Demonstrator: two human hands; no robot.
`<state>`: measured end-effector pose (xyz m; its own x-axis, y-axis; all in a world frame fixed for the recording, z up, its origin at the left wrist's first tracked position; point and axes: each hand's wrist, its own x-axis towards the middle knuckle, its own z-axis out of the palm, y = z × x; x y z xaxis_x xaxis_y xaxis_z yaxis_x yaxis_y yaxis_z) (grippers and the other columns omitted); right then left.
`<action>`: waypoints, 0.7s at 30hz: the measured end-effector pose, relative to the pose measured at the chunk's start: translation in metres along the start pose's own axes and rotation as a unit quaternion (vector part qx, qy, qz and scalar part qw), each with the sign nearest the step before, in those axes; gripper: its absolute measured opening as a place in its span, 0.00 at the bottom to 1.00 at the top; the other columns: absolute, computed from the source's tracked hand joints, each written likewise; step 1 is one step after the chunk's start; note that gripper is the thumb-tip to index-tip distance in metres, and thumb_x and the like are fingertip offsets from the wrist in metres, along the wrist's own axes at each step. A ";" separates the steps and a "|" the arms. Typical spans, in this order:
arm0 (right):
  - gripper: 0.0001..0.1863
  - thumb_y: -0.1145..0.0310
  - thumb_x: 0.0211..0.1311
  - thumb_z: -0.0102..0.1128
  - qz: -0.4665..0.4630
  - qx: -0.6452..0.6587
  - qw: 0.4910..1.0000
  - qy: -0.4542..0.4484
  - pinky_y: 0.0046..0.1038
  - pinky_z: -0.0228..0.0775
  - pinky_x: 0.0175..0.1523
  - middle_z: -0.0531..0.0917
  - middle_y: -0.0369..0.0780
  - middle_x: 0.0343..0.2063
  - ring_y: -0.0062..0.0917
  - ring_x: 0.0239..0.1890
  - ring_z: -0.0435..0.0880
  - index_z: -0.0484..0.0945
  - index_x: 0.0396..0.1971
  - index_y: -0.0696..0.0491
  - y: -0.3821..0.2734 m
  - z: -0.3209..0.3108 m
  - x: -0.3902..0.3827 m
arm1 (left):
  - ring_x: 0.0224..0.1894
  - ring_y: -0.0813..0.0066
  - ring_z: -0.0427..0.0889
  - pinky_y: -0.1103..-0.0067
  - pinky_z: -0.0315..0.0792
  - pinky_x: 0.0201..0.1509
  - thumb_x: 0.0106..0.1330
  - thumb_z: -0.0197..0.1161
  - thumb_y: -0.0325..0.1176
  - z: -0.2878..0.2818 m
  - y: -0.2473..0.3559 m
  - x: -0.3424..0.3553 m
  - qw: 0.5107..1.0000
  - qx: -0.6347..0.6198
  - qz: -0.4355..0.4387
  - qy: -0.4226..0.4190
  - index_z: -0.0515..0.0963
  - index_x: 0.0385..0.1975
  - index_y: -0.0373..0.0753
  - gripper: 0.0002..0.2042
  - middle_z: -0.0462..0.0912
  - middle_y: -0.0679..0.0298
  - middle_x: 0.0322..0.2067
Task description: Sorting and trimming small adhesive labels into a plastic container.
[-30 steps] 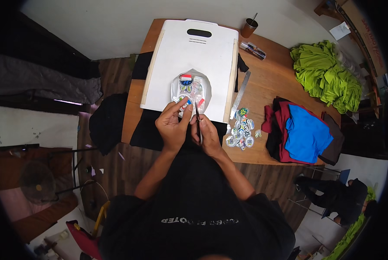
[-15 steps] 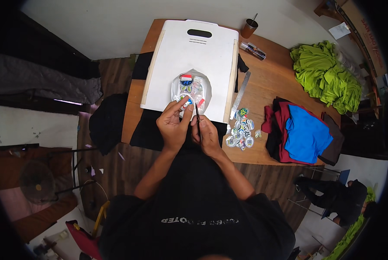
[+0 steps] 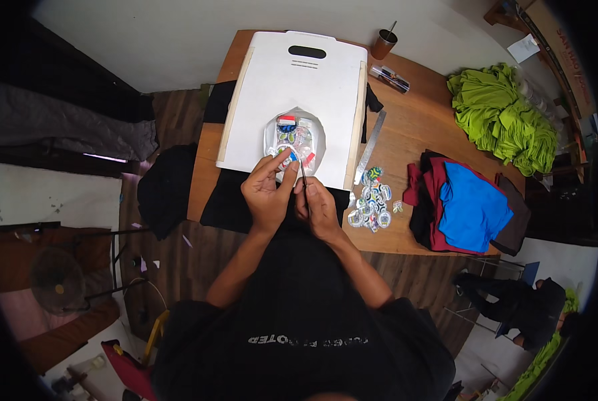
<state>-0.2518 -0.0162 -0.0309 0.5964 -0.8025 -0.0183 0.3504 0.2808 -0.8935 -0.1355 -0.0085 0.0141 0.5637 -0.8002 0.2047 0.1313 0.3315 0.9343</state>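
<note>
My left hand (image 3: 267,194) pinches a small round sticker or patch (image 3: 285,157), white with blue and other colours, over the cutout near the front of a white board (image 3: 292,87). My right hand (image 3: 319,210), just to its right, grips slim dark scissors (image 3: 304,172) with the tips at the piece's edge. More printed pieces and scraps (image 3: 291,127) lie in the cutout. Black cloth (image 3: 225,200) lies under the board. To the right, a pile of cut printed pieces (image 3: 372,207) sits on the wooden table (image 3: 412,113) beside a metal ruler (image 3: 371,144).
Green garments (image 3: 499,113) and folded blue, maroon and dark shirts (image 3: 469,207) are piled at the right. A brown cup (image 3: 384,43) and small case (image 3: 390,77) stand behind. A black bulky shape (image 3: 526,307), unclear, is on a metal rack at lower right; a fan (image 3: 57,281) is at left.
My left hand and the scissor tips have shifted very slightly at the held piece. Everything else looks as it was.
</note>
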 end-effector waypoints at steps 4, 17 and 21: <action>0.17 0.56 0.77 0.37 -0.003 0.002 1.000 -0.002 0.17 0.51 0.22 0.62 0.31 0.15 0.12 0.16 0.57 0.68 0.41 0.55 0.000 -0.001 0.000 | 0.42 0.78 0.78 0.83 0.74 0.48 0.61 0.62 0.13 0.001 0.001 0.000 1.000 0.008 0.005 -0.002 0.77 0.48 0.22 0.15 0.79 0.58 0.39; 0.18 0.55 0.77 0.36 -0.006 -0.017 1.000 0.000 0.17 0.50 0.21 0.62 0.31 0.14 0.12 0.15 0.56 0.68 0.40 0.55 0.001 -0.002 0.001 | 0.42 0.78 0.78 0.83 0.74 0.47 0.60 0.62 0.13 0.000 -0.001 0.000 1.000 0.014 0.000 0.000 0.77 0.48 0.22 0.15 0.80 0.58 0.39; 0.18 0.55 0.77 0.36 -0.009 -0.014 1.000 -0.002 0.17 0.51 0.21 0.62 0.31 0.14 0.12 0.15 0.56 0.67 0.39 0.55 0.002 -0.002 0.001 | 0.42 0.78 0.79 0.83 0.74 0.48 0.60 0.62 0.13 0.000 -0.001 0.000 1.000 0.012 -0.002 0.003 0.77 0.48 0.22 0.15 0.80 0.58 0.39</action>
<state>-0.2520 -0.0174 -0.0332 0.5930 -0.8052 -0.0014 0.3405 0.2523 -0.9058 -0.1360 -0.0089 0.0133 0.5684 -0.7985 0.1983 0.1137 0.3149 0.9423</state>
